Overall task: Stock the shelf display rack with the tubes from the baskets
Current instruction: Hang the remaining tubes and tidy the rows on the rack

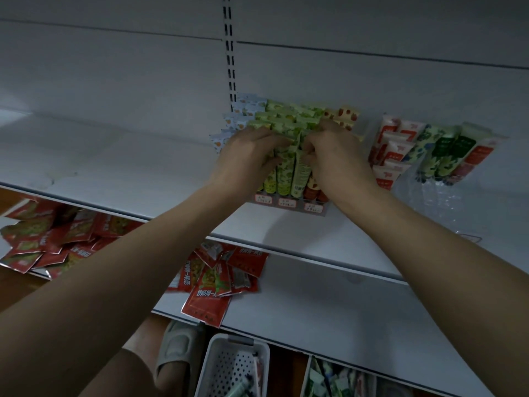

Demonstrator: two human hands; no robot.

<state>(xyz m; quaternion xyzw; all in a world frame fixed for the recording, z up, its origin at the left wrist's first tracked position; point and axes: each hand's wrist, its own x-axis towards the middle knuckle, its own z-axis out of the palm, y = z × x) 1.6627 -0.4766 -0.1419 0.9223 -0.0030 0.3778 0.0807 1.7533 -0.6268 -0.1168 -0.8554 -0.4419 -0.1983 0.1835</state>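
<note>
Pinching green fruit-printed tubes (286, 167) in the clear rack (289, 203), both hands, left (249, 156) and right (335, 156), risk toppling neighbouring rows.

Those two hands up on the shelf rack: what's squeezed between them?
In the head view, green-patterned tubes standing in the display rack lie between the left hand and right hand; both touch them.

Green fruit-patterned tubes (286, 167), red-and-white tubes (389, 150), red packets (206, 308), white shelf (114, 156), white perforated basket (229, 365).

Both hands (249, 156) seemingly pinch green tubes (286, 164).
</note>
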